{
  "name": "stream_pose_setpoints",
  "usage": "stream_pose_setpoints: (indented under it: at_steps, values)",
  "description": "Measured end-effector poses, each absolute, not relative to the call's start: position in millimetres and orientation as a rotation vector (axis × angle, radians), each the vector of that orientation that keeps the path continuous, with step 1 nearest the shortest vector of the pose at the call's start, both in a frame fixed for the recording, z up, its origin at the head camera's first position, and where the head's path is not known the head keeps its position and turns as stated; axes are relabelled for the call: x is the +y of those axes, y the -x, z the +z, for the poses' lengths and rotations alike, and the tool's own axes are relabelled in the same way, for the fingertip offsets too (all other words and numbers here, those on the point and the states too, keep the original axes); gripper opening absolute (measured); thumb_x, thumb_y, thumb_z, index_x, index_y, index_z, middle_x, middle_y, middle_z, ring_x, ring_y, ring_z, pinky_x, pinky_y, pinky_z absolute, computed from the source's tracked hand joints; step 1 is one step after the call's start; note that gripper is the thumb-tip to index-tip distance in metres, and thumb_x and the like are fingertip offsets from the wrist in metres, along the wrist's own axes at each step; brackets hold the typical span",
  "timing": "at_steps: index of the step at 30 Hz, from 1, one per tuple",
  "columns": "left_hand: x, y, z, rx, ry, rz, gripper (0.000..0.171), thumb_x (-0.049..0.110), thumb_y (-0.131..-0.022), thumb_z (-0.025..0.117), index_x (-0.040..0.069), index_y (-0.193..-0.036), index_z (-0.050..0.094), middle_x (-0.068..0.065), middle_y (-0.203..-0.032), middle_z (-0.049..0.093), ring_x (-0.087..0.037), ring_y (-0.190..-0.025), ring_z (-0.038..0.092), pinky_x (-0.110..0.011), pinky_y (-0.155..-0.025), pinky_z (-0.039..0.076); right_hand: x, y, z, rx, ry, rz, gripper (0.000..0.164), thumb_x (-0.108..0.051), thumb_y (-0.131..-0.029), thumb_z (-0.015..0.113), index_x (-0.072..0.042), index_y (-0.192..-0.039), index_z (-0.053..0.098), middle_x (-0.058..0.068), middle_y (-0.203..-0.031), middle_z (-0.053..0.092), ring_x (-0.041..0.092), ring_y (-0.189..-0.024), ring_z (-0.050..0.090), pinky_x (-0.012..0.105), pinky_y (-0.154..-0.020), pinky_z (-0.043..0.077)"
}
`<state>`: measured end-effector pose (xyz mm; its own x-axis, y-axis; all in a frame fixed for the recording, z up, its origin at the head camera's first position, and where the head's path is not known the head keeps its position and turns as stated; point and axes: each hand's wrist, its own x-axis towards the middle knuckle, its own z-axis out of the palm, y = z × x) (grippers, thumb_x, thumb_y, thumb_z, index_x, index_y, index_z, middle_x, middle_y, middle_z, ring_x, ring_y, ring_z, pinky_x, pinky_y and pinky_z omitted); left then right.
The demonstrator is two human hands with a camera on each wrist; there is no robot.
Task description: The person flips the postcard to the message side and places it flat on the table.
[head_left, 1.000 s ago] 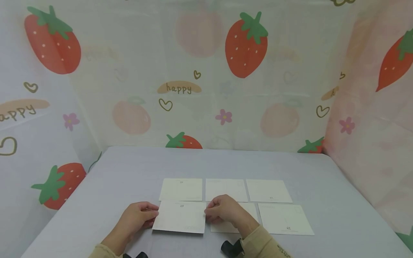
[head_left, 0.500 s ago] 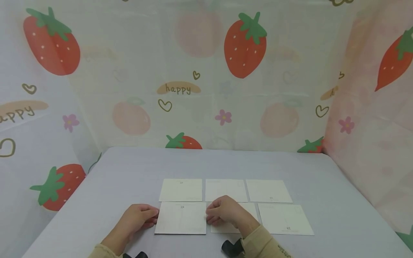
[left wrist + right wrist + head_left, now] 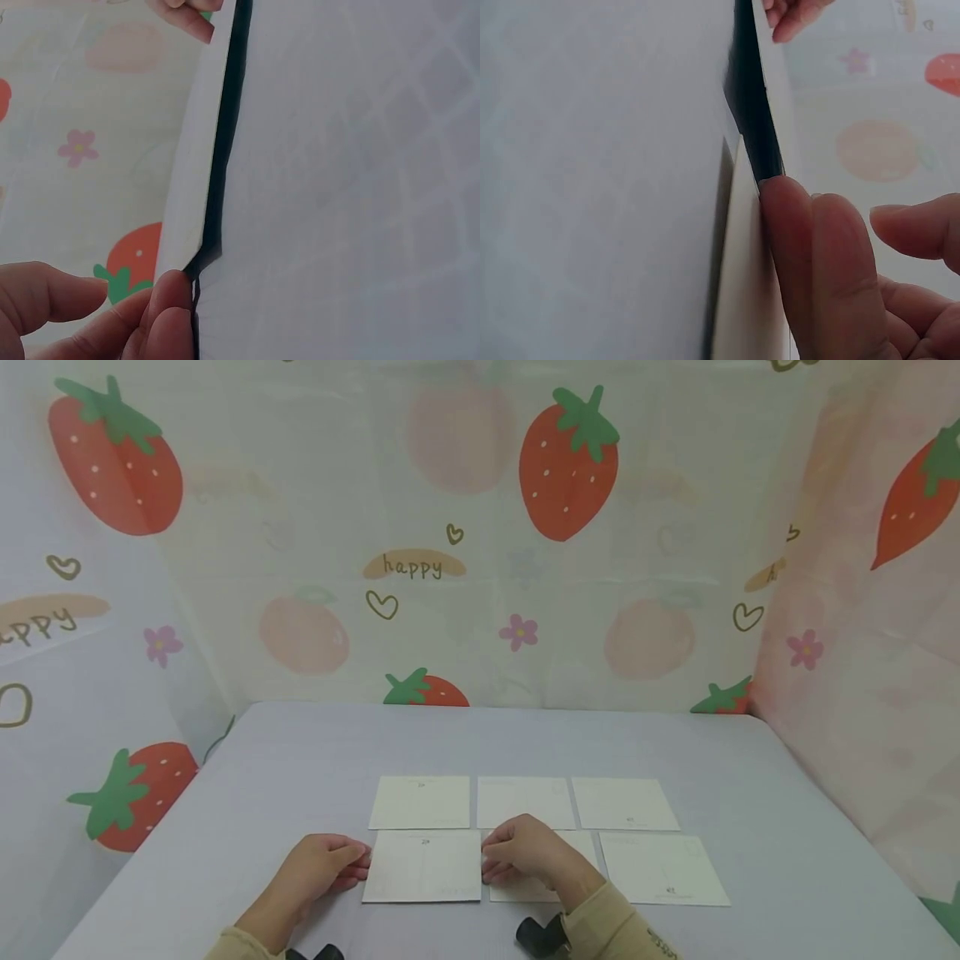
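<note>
A white card [image 3: 422, 868] with a small dark print near its far edge lies between my two hands. My left hand [image 3: 326, 864] touches its left edge with the fingertips, while in the left wrist view the thumb [image 3: 75, 296] stands apart from them. On the other side my right hand [image 3: 536, 858] has its fingertips at the right edge, over a neighbouring card [image 3: 581, 846] that it partly covers. The right thumb [image 3: 915, 225] is also clear of the fingers. A dark gap shows beneath the card's near edge [image 3: 214, 150] in the left wrist view.
Behind these cards lies a row of three similar ones: left [image 3: 420, 802], middle [image 3: 523, 800] and right [image 3: 625, 804]. Another card [image 3: 663, 870] lies right of my right hand. The white table [image 3: 300, 760] meets strawberry-print curtains [image 3: 450, 585] at its back and sides.
The card between my hands has come down and shifted slightly right, its far edge no longer overlapping the card behind. Both hands have moved very little with it; the other cards are still.
</note>
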<state>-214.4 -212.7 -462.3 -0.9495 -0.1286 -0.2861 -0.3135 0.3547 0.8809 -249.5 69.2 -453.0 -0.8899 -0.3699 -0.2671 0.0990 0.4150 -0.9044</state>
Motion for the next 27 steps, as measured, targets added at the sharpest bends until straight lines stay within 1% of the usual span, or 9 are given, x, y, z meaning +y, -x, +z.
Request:
stream_pose_setpoints:
  at_steps: [10, 16, 27]
  values:
    - [-213.0, 216.1, -465.0, 2.445, 0.411, 1.672, 0.019, 0.01, -0.089, 0.054, -0.004, -0.096, 0.065, -0.005, -0.079, 0.067, -0.014, -0.069, 0.064, -0.027, -0.061, 0.053, 71.7, 249.8, -453.4, 2.247, 0.243, -1.465, 0.016, -0.006, -0.086, 0.057, 0.003, -0.097, 0.065, 0.011, -0.072, 0.067, 0.022, -0.065, 0.066, 0.031, -0.061, 0.054]
    - [-212.9, 215.8, -463.5, 2.434, 0.414, 1.677, 0.018, 0.009, -0.089, 0.054, -0.004, -0.097, 0.064, -0.005, -0.079, 0.067, -0.014, -0.069, 0.064, -0.027, -0.061, 0.053, 72.7, 250.0, -452.6, 2.235, 0.253, -1.472, 0.016, -0.006, -0.087, 0.057, 0.003, -0.096, 0.066, 0.011, -0.072, 0.067, 0.022, -0.064, 0.066, 0.032, -0.063, 0.054]
    - [-211.2, 213.2, -459.3, 2.433, 0.4, 1.666, 0.015, 0.005, -0.081, 0.063, -0.004, -0.093, 0.066, -0.005, -0.079, 0.066, -0.015, -0.07, 0.064, -0.029, -0.063, 0.053, 75.9, 250.6, -449.0, 2.176, 0.27, -1.491, 0.015, -0.009, -0.087, 0.059, 0.004, -0.092, 0.066, 0.013, -0.074, 0.067, 0.022, -0.066, 0.067, 0.032, -0.063, 0.055]
